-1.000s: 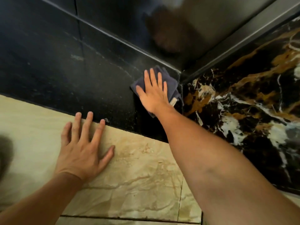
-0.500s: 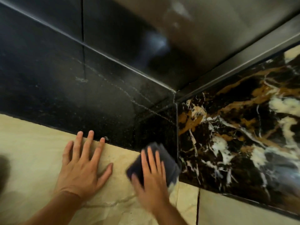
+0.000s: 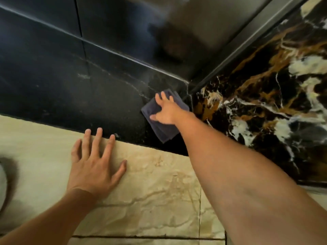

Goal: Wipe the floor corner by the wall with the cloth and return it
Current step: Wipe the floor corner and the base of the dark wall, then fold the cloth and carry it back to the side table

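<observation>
A folded dark blue cloth (image 3: 163, 130) lies flat on the black floor strip just short of the corner (image 3: 189, 84) where the dark walls meet. My right hand (image 3: 165, 110) presses down on the cloth, fingers spread over its top half, arm stretched forward. My left hand (image 3: 96, 163) rests flat on the beige marble tile (image 3: 155, 191), fingers apart, holding nothing, its fingertips at the tile's edge against the black strip (image 3: 70, 96).
To the right of the corner runs black marble with gold and white veins (image 3: 265, 106). A metal trim (image 3: 251, 38) lines the wall base. A dark shadow and a pale rounded object (image 3: 2, 188) sit at the far left edge.
My right hand has pushed the cloth from the beige tile's edge forward into the black strip near the corner, after pulling it back from there. My left hand has stayed planted.
</observation>
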### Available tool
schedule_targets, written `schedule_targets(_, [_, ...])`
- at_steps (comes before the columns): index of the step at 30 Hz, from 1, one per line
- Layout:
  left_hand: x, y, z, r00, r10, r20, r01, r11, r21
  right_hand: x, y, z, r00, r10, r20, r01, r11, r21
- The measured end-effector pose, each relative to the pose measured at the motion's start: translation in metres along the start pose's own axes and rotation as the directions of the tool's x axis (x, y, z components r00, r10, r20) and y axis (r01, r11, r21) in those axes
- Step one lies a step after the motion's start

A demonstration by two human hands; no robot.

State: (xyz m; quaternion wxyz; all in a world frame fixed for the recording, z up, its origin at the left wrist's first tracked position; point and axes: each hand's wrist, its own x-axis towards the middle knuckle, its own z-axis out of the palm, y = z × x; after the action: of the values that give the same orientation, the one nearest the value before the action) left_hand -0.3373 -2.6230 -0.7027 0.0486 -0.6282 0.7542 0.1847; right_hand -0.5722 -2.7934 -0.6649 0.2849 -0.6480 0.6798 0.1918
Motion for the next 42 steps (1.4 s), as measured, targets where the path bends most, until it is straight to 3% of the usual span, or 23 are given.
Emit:
schedule_targets(3, [0.003,-0.003,0.01,0.999,0.02,-0.029,-0.02,1.0,0.001,0.04,-0.004,-0.028,0.999,0.0,-0.048,-0.004,0.997,-0.078])
schedule_targets(8, [0.005,-0.005,0.017,0.993,0.023,-0.118,-0.022,1.0,0.008,0.057,0.007,-0.034,0.994,-0.014,-0.11,0.017,0.999,0.03])
schedule_targets(11, [0.007,-0.008,0.017,0.992,0.023,-0.128,-0.023,1.0,0.003,0.034,0.001,0.015,0.964,0.028,-0.266,-0.013,0.998,0.056])
schedule_targets(15, [0.007,-0.006,0.016,0.991,0.005,-0.13,-0.005,1.0,-0.003,-0.076,-0.018,0.139,0.888,0.027,-0.459,-0.007,0.999,0.045])
schedule_targets(17, [0.004,-0.004,0.016,0.989,0.005,-0.149,-0.006,1.0,-0.004,-0.141,-0.027,0.189,0.896,0.026,-0.444,0.002,0.998,0.062])
schedule_targets(21, [0.002,-0.001,0.015,0.994,0.029,-0.108,-0.029,1.0,0.004,-0.218,-0.052,0.229,0.986,-0.026,-0.167,0.048,0.99,0.13])
schedule_targets(24, [0.0,-0.001,0.0,0.999,0.03,0.03,-0.031,0.999,0.014,-0.245,-0.049,0.208,0.989,-0.122,-0.088,0.146,0.919,0.366])
schedule_targets(26, [-0.006,0.002,-0.012,0.997,0.026,0.077,-0.022,0.998,-0.051,-0.251,-0.036,0.195,0.974,-0.022,-0.224,0.135,0.852,0.506])
schedule_targets(28, [-0.029,0.01,-0.015,0.998,0.05,0.041,-0.045,0.993,-0.106,-0.252,-0.027,0.192,0.941,0.194,-0.278,-0.04,0.878,0.478])
schedule_targets(30, [-0.068,0.023,-0.001,0.987,0.148,0.062,-0.146,0.988,-0.045,-0.255,-0.023,0.198,0.921,0.317,-0.227,-0.206,0.89,0.408])
schedule_targets(32, [-0.102,0.037,0.009,0.968,0.173,0.182,-0.178,0.984,0.012,-0.259,-0.026,0.21,0.92,0.362,-0.149,-0.271,0.864,0.425])
schedule_targets(34, [-0.121,0.042,0.01,0.94,0.18,0.288,-0.183,0.983,-0.017,-0.268,-0.035,0.216,0.886,0.463,0.002,-0.361,0.689,0.629])
schedule_targets(36, [-0.124,0.042,-0.005,0.881,0.246,0.405,-0.159,0.958,-0.238,-0.282,-0.045,0.205,0.814,0.537,0.222,-0.479,0.405,0.779])
schedule_targets(37, [-0.126,0.038,-0.02,0.85,0.251,0.463,-0.08,0.931,-0.357,-0.292,-0.052,0.195,0.792,0.525,0.311,-0.517,0.307,0.799])
schedule_targets(39, [-0.128,0.027,-0.057,0.842,0.126,0.524,0.168,0.862,-0.478,-0.315,-0.065,0.167,0.795,0.472,0.381,-0.514,0.189,0.837])
schedule_targets(40, [-0.132,0.018,-0.082,0.838,0.044,0.543,0.312,0.778,-0.546,-0.331,-0.077,0.147,0.806,0.441,0.396,-0.489,0.118,0.864])
schedule_targets(42, [-0.141,0.004,-0.143,0.795,-0.016,0.606,0.537,0.482,-0.692,-0.367,-0.101,0.103,0.824,0.383,0.417,-0.432,-0.05,0.9])
